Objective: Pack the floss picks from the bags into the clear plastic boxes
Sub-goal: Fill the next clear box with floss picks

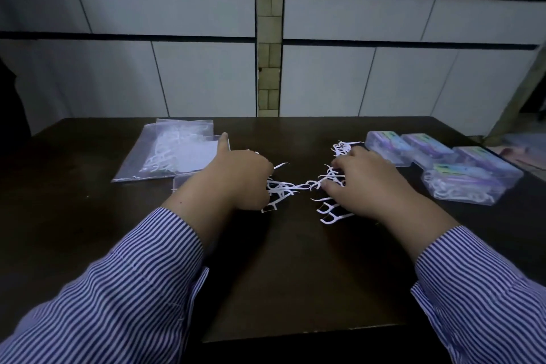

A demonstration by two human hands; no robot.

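Loose floss picks [298,186] lie scattered mid-counter [295,275]. The left hand [236,180] is curled around a bunch of them, thumb raised; its fingers are hidden. The right hand [363,180] rests spread on the picks, covering several. A bag [168,151] lies far left, partly hidden; four clear boxes [449,168] stand right, contents blurred.

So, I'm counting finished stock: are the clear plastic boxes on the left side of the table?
No, the clear plastic boxes sit on the right side; a bag lies left.
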